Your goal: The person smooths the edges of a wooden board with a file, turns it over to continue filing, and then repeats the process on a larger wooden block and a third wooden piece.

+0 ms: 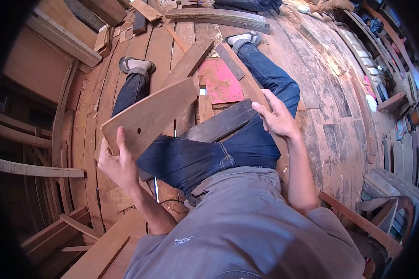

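Left hand is gripping the near edge of a flat brown holed wooden board; right hand, fingers loosely open, is resting on the end of a dark grey plank.

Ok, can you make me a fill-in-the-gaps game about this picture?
1. The left hand holds up a flat brown wooden board with a small round ____ in it.
2. The right hand rests on a dark grey wooden plank lying across jeans coloured ____.
3. A pink painted panel lies on the wooden floor between the person's two ____.

Missing words: hole; blue; legs.
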`<state>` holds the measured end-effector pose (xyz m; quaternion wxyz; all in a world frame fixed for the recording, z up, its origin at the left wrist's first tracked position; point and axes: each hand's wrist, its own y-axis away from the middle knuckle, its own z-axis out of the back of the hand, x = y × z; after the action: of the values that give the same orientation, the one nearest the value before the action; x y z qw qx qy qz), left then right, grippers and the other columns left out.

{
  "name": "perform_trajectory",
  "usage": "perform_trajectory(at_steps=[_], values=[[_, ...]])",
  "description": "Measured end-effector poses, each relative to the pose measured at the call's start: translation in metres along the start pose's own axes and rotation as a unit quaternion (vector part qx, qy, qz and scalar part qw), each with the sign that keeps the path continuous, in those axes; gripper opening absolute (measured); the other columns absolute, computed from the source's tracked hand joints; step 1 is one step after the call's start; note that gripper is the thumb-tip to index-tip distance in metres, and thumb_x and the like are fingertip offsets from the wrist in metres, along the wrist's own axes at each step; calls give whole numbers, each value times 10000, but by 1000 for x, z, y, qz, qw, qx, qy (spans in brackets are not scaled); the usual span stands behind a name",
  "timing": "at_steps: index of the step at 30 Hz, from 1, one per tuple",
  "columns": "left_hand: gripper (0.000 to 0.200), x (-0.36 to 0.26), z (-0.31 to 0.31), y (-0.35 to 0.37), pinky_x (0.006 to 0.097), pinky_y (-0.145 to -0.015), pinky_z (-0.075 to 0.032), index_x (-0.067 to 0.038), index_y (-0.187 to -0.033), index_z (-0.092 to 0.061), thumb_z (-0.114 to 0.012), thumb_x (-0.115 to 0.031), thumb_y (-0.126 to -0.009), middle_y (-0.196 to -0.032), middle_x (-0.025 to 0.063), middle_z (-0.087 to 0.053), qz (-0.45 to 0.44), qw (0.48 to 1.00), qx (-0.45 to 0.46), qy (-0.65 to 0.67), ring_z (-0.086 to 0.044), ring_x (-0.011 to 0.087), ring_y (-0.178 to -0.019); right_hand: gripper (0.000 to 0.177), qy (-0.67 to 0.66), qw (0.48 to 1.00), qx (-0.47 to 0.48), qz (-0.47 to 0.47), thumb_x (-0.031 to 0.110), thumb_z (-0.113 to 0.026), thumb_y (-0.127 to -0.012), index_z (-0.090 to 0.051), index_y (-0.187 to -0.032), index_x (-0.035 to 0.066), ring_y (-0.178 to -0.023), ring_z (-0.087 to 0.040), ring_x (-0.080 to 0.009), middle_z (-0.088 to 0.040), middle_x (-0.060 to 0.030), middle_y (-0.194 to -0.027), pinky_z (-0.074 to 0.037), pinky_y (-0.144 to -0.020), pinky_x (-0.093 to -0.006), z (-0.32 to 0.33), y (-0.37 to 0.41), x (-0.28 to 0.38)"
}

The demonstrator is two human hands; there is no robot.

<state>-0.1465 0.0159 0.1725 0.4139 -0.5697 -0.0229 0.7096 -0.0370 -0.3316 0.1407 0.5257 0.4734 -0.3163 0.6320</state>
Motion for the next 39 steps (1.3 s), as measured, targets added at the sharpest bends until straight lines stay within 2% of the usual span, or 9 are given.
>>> perform_trajectory(at_steps=[13, 19, 21, 24, 25, 27, 30, 33, 39], values=[[327, 39, -61, 20, 383, -776, -544, 75, -1056, -650, -597, -247, -1028, -940, 242, -736, 113, 993, 13, -43, -734, 259, -851, 587, -36, 999, 29, -20, 230, -624, -1012, -365, -1483, -5, -464, -499, -97, -517, -4, -677, -419, -417, -271, -22, -15, -9], [405, 89, -47, 0, 348, -957, -488, 41, -1323, -503, -568, -239, -1038, -1209, 164, -638, 201, 953, 108, 198, -635, 223, -1067, 671, -14, 993, 101, -62, 222, -554, -1017, -241, -1589, 65, -506, -573, -136, -609, -100, -781, -500, -458, -337, -45, -21, -15], [468, 88, -43, 0, 334, -1006, -459, 25, -1405, -429, -562, -238, -1042, -1290, 149, -575, 234, 934, 139, 230, -581, 208, -1150, 667, 99, 981, 161, -32, 265, -517, -1047, -208, -1620, 119, -524, -571, -137, -665, -144, -989, -519, -495, -305, -64, -15, -9], [486, 87, -54, 0, 346, -1028, -452, 23, -1438, -401, -546, -227, -1047, -1312, 164, -563, 221, 938, 122, 237, -565, 213, -1192, 641, 148, 948, 203, 195, 249, -495, -1050, -218, -1622, 170, -1030, -702, -399, -505, -239, -1492, -529, -956, -428, -100, -16, -23], [484, 88, -58, -1, 348, -1029, -453, 24, -1442, -398, -539, -217, -1047, -1317, 166, -560, 242, 928, 104, 265, -566, 215, -1193, 634, 134, 952, 258, 96, 224, -496, -1047, -227, -1621, 191, -1231, -593, -449, -546, -276, -1429, -438, -1073, -445, -100, -10, -10], [479, 87, -64, -2, 352, -1030, -454, 26, -1448, -391, -527, -198, -1047, -1328, 171, -553, 284, 902, 70, 319, -570, 220, -1194, 651, 129, 949, 242, 158, 218, -508, -1028, -226, -1614, 179, -1048, -637, -496, -644, -325, -1179, -491, -914, -519, -108, -9, -7], [431, 89, -65, -3, 352, -1000, -487, 23, -1417, -407, -503, -158, -1038, -1312, 179, -548, 279, 905, 66, 316, -588, 226, -1173, 629, 172, 945, 265, 88, 195, -497, -1045, -239, -1619, 206, -1181, -616, -450, -614, -310, -1291, -478, -1004, -444, -99, -8, 11], [439, 94, -58, 4, 360, -990, -502, 12, -1407, -397, -508, -159, -1018, -1291, 179, -546, 299, 892, 84, 328, -599, 238, -1159, 645, 137, 930, 248, 236, 196, -502, -1023, -235, -1610, 207, -1029, -635, -494, -658, -324, -1116, -492, -906, -519, -99, -9, -16], [514, 75, -52, 7, 359, -910, -555, 0, -1421, -352, -508, -148, -954, -1286, 185, -527, 353, 859, 105, 355, -612, 262, -1131, 591, 252, 948, 194, -21, 236, -523, -1010, -337, -1569, 180, -757, -715, -399, -706, -253, -863, -579, -739, -470, -83, -71, -54]])
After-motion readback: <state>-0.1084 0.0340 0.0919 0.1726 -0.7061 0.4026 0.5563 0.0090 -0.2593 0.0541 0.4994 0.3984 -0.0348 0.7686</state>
